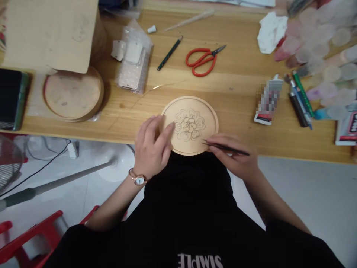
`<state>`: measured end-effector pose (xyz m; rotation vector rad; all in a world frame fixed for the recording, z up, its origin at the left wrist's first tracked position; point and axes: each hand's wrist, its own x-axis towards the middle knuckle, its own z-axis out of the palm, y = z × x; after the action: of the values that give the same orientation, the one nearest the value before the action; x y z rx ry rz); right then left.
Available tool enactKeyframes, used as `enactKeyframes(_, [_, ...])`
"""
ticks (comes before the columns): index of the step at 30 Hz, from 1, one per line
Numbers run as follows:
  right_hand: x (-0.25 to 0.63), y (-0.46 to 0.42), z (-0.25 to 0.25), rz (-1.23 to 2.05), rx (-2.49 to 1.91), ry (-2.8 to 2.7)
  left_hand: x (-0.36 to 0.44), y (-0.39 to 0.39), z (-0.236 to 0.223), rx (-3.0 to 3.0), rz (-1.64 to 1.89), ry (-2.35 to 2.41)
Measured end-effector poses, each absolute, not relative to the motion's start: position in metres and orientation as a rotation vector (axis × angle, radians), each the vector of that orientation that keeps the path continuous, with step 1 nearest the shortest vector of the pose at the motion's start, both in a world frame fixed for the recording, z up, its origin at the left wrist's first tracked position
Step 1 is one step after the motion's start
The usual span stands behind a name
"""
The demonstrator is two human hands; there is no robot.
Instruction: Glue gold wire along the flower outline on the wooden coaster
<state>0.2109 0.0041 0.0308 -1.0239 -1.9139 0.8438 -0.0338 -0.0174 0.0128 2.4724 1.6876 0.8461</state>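
Observation:
A round wooden plate [178, 147] with a raised rim lies at the table's front edge, its near side jutting over. Layered flower outlines [189, 125] cover its middle. My left hand [153, 143] is closed over the plate's left rim, fingertips reaching onto its face. In my right hand [237, 156], a pair of dark, fine-pointed tweezers [227, 148] is pinched between thumb and fingers. Their tips point left, over the plate's lower right part beside the flower. Whether the tips grip anything is too small to see.
Beyond the plate lie red-handled scissors [202, 61], a dark pencil [170, 53] and a thin gold wire [157, 87]. To the right are a glue tube [269, 100], pens [301, 98] and several small bottles. A stacked wooden plate [73, 93] and plastic packets [134, 63] sit left.

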Motion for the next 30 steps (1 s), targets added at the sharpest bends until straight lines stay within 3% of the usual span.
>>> enactKeyframes(10, [0.199,-0.025,0.027,0.791,-1.087,-1.84,-0.033,-0.009,0.013,2.48,1.019,1.739])
enactKeyframes(18, [0.181,-0.027,0.035,0.503,-1.301,-1.785,-0.004,-0.037,0.015,2.589,0.875,1.492])
enactKeyframes(30, [0.167,-0.018,0.036,0.472,-1.343,-1.862,0.0,-0.033,0.01,2.597,0.863,1.456])
